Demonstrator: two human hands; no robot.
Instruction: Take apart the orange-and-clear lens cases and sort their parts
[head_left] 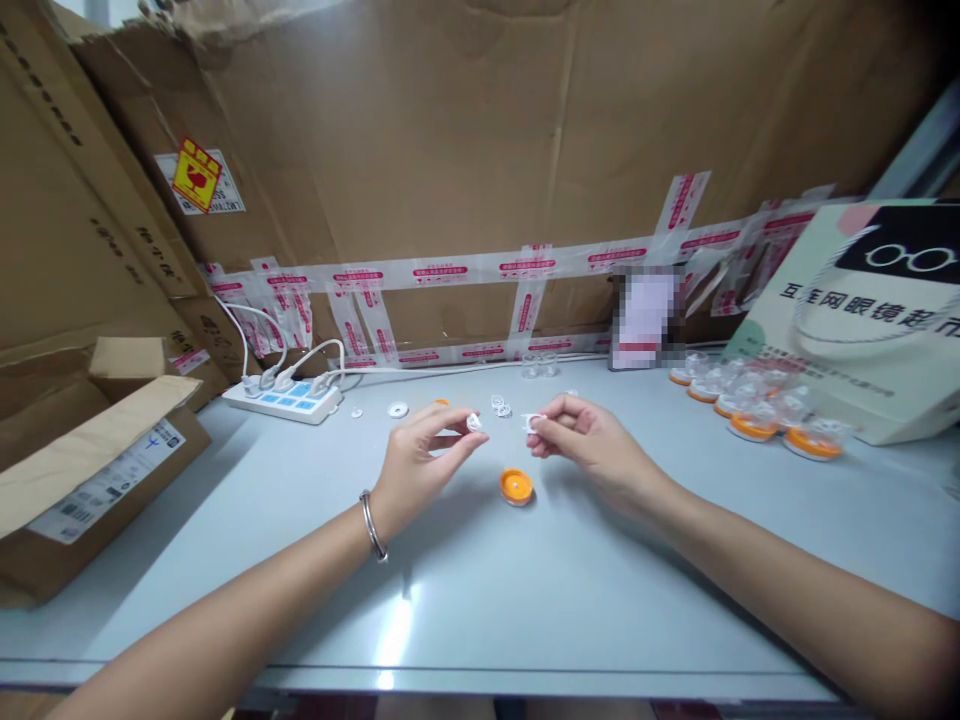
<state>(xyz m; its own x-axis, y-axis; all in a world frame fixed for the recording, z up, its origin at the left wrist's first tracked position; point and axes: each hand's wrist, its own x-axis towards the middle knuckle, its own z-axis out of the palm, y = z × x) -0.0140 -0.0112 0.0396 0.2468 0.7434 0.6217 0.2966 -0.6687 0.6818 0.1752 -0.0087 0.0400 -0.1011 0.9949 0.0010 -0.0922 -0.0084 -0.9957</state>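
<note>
My left hand [421,452] hovers over the pale grey table [480,590], thumb and forefinger pinched on a small white plastic piece [474,422]. A metal bangle [372,524] sits on that wrist. My right hand [581,436] is closed opposite it, pinching another small white plastic piece [532,422]. The two pieces are a short gap apart. Below and between the hands an orange round cap [517,486] lies on the table. A few tiny white parts [501,406] lie just behind the hands.
A white power strip [283,398] with plugged cables sits back left. An open cardboard box [82,470] lies at the left edge. Several orange-based clear containers [752,402] cluster back right beside a printed paper bag [870,310]. Taped cardboard [480,150] walls the back.
</note>
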